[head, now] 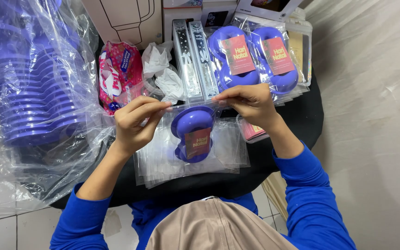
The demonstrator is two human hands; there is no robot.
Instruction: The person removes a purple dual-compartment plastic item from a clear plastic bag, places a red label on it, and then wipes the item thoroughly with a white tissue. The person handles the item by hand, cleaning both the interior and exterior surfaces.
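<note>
**Both hands pinching top of clear bag w/ purple piece inside**

Left hand (136, 124) and right hand (249, 104) are each closed in a pinch on the top edge of a clear plastic bag (218, 139), fingertips together, nothing else held. Bag hangs just above a stack of empty clear bags (156, 169) near the front edge of the black worktop (302, 115). Inside: a purple plastic holder (190, 132) w/ a red card (198, 142) in front.

Handling, by my read: bag is thin, soft, slick, so grip at the top corners, as now. Holder looks light and stiff, prob. not fragile; it'd slide inside if tilted.

Along the back edge: two bagged purple holders (255, 58), two long clear boxes (193, 60), crumpled white tissue (163, 69), pink snack packet (119, 74). Off the left edge, a big bag of stacked purple holders (28, 92).
</note>
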